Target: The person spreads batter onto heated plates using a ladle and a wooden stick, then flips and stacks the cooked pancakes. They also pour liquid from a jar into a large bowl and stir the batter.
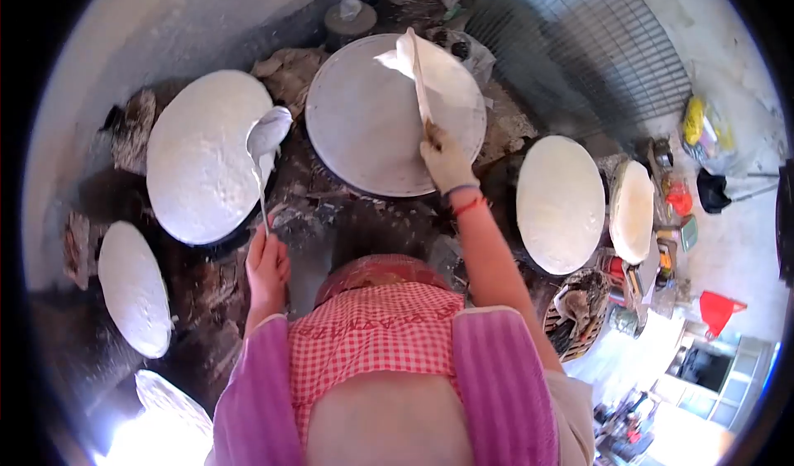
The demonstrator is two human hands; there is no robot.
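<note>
My left hand (267, 269) grips the thin handle of a ladle (266, 135) whose bowl, coated in white batter, hangs over the right edge of a batter-covered round griddle (203, 156). My right hand (447, 158) holds a long flat wooden spreader (418, 73) that lies across the middle griddle (364, 127), its far end pushing a patch of white batter near the top of the plate. A red band circles my right wrist. Most of the middle griddle is bare and grey.
More round white-coated griddles stand around me: two at the right (561, 203) (633, 211), one at the lower left (134, 288). A red batter basin (376, 272) sits below my chest. A wire mesh panel (595, 44) lies at the back right; a basket (576, 313) and clutter at the right.
</note>
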